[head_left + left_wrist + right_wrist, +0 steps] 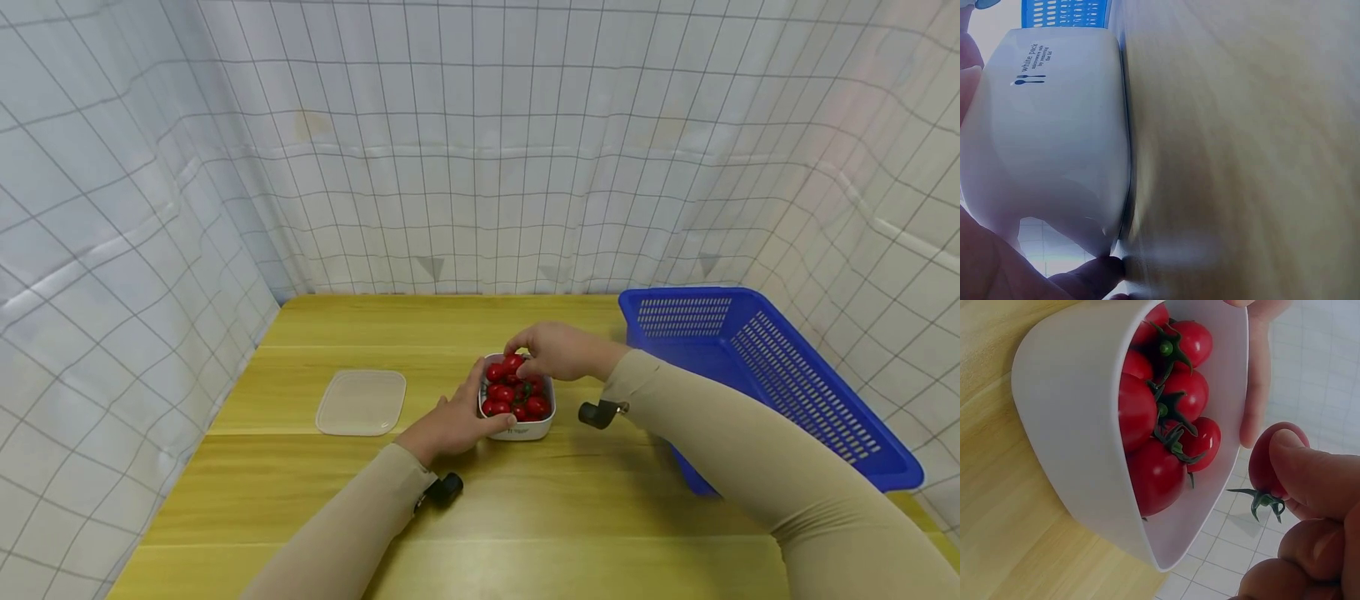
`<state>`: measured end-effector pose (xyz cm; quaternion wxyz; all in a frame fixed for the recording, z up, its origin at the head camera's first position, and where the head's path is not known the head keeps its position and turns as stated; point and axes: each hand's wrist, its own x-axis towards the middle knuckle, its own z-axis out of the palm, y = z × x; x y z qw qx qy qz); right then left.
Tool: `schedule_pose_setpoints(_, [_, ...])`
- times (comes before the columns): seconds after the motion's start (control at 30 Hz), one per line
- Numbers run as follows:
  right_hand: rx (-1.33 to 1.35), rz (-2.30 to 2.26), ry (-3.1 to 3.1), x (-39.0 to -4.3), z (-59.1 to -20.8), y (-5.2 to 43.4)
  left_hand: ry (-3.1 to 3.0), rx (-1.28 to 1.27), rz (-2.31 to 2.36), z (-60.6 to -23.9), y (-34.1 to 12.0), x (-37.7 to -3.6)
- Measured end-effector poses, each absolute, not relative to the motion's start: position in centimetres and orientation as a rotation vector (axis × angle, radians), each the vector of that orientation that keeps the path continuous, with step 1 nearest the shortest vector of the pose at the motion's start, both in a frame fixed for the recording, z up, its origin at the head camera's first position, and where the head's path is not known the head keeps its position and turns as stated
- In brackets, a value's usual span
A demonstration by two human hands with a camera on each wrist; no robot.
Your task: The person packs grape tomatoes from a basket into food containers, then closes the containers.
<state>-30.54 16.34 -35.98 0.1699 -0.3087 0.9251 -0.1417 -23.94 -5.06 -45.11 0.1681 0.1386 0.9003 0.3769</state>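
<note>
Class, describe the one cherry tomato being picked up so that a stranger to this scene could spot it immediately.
Start at the blue basket on the wooden table; just left of it stands a white container of cherry tomatoes, steadied by the left hand. The cherry tomato in question is pinched in the right hand fingertips above the container's far edge. Unlike its neighbours, it is outside the container.
</note>
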Motion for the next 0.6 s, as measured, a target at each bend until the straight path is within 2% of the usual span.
schedule_pose_setpoints(0.6, [-0.866, -0.430, 2.628, -30.59, -36.22, 16.50, 2.560, 0.395, 1.076, -45.22, -5.13, -24.07])
